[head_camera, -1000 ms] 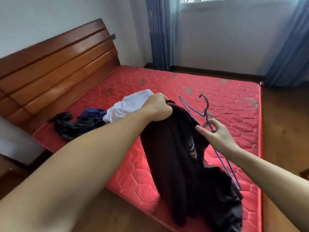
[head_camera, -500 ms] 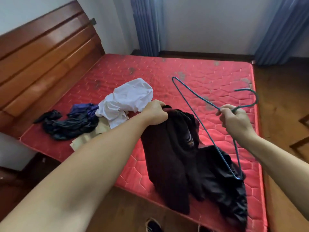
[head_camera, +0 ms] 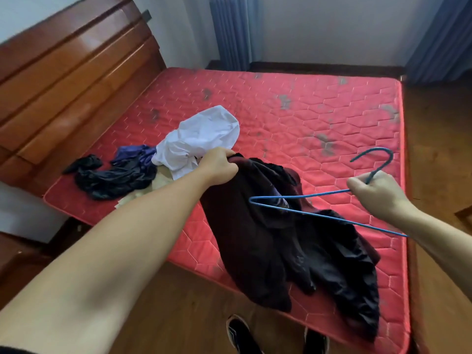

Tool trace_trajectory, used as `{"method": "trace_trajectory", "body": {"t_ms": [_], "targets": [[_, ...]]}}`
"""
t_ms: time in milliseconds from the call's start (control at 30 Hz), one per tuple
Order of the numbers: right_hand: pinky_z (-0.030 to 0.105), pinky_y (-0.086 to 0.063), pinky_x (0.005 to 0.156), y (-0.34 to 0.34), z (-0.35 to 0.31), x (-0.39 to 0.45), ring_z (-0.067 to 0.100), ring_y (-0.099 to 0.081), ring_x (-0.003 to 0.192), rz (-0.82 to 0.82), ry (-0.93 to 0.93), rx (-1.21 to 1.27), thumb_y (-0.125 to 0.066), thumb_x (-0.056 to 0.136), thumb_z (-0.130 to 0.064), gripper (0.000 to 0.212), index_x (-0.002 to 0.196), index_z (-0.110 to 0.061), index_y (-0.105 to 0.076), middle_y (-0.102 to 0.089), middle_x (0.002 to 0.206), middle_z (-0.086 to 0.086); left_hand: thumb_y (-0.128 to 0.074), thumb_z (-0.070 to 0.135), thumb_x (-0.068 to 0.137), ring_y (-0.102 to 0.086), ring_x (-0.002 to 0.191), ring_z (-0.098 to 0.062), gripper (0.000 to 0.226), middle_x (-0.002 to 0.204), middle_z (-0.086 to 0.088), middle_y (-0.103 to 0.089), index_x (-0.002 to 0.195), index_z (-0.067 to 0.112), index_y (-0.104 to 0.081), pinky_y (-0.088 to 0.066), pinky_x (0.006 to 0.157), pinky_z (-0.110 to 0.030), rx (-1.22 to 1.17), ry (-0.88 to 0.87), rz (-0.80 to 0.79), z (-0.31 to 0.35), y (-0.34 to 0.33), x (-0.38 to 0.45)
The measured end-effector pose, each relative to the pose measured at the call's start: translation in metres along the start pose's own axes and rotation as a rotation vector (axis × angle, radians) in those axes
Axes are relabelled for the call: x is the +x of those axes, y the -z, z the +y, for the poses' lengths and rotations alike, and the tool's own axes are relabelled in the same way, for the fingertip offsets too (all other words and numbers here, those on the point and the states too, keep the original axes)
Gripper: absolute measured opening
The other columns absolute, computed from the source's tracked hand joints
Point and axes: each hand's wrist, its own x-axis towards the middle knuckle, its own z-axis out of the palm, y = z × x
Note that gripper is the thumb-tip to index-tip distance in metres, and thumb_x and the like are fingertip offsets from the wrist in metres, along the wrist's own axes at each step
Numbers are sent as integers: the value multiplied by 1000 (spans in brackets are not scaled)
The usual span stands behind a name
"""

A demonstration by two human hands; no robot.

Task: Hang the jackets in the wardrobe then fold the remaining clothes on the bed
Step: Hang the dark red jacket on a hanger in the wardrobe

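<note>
Bed (head_camera: 293, 103) filled most of view: red quilted mattress w/ hexagon stitching, grey worn patches toward far side, bare over far and right portions. Wooden headboard (head_camera: 71, 80) ran along left edge, glossy, horizontal slats; wood floor (head_camera: 439, 118) showed off right edge and at near edge, blue curtains (head_camera: 229, 31) hung behind far edge. Dark jacket (head_camera: 281, 236) lay at near edge of mattress, soft crumpled fabric, maroon-black; top end was lifted, rest was heaped on bed w/ hem trailing to near-right corner. L hand (head_camera: 219, 166) was fisted round jacket's top end, fingers curled tight into cloth. R hand (head_camera: 375, 192) gripped neck of blue wire hanger (head_camera: 319, 213), fingers curled round it, hook curving up past knuckles; thin triangle frame lay roughly flat in air, its pointed end over jacket's mid part, touching or not – can't tell. Clothes pile sat near headboard side: white garment (head_camera: 199, 139) bunched and puffy, touching purple-black shiny garment (head_camera: 120, 175) to its left, beige cloth (head_camera: 158, 182) partly under both. Small black item (head_camera: 84, 163) lay just beside that pile. Two dark shoes (head_camera: 237, 333) on floor at bottom edge.
</note>
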Motion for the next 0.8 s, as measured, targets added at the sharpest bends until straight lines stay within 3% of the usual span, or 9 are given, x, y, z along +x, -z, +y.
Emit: {"method": "trace_trajectory", "body": {"t_ms": [133, 233, 300, 367, 433, 500, 567, 633, 800], "targets": [[32, -24, 48, -17, -21, 11, 12, -22, 40, -63, 48, -23, -47, 75, -34, 40, 45, -18, -25, -21, 40, -8, -53, 8, 77, -58, 81, -30, 16, 80, -12, -66, 83, 2, -67, -49, 74, -37, -16, -86, -10, 18, -5, -10], [31, -26, 48, -27, -41, 21, 21, -31, 44, -68, 114, -148, -58, 82, -39, 54, 44, -14, -29, -27, 40, -4, -54, 9, 77, -56, 73, -24, 14, 71, -5, -62, 78, 4, -66, -47, 65, -32, -9, -142, -16, 34, -10, -20], [28, -26, 47, -25, -51, 26, 24, -47, 50, -26, 130, -223, -60, 83, -47, 56, 44, -12, -39, -42, 44, -1, -54, 9, 77, -50, 65, -17, 13, 61, 5, -53, 68, 9, -63, -40, 57, -25, -9, -158, -19, 40, -5, -23], [27, -33, 51, -15, -56, 29, 29, -61, 67, 70, 149, -275, -61, 83, -49, 54, 47, -11, -49, -65, 66, 4, -54, 8, 77, -48, 62, -13, 19, 58, 7, -50, 60, 15, -59, -38, 56, -23, -8, -129, -4, 40, 7, -25], [29, -41, 56, -2, -57, 28, 30, -63, 74, 161, 175, -263, -61, 85, -48, 56, 46, -11, -46, -73, 91, 7, -54, 7, 76, -45, 58, -11, 29, 53, 10, -48, 51, 21, -55, -36, 54, -20, -27, -82, 35, 39, 19, -28], [27, -32, 50, -3, -64, 25, 25, -54, 59, 199, 186, -213, -60, 88, -46, 59, 44, -12, -39, -68, 70, 6, -54, 6, 76, -41, 52, -7, 38, 47, 12, -44, 43, 24, -50, -31, 47, -13, -57, -70, 85, 47, 23, -30], [28, -24, 46, -18, -80, 17, 18, -40, 44, 133, 192, -130, -59, 89, -43, 60, 44, -12, -35, -43, 43, -1, -54, 6, 76, -42, 52, -7, 37, 49, 11, -44, 45, 25, -48, -30, 47, -15, -60, -116, 90, 66, 19, -32], [27, -24, 46, -31, -95, 11, 19, -34, 40, 96, 216, -93, -57, 86, -38, 55, 44, -12, -33, -30, 37, -3, -55, 6, 75, -46, 55, -6, 32, 53, 10, -49, 51, 27, -51, -34, 51, -22, -40, -174, 72, 81, 13, -35], [29, -24, 46, -5, -93, 22, 14, -21, 39, 93, 148, 106, -49, 69, -30, 40, 39, -12, -31, -22, 33, -3, -53, 10, 79, -54, 73, -18, 18, 71, 5, -61, 77, 19, -69, -43, 62, -30, -34, -199, -19, 74, 13, -44]]}}
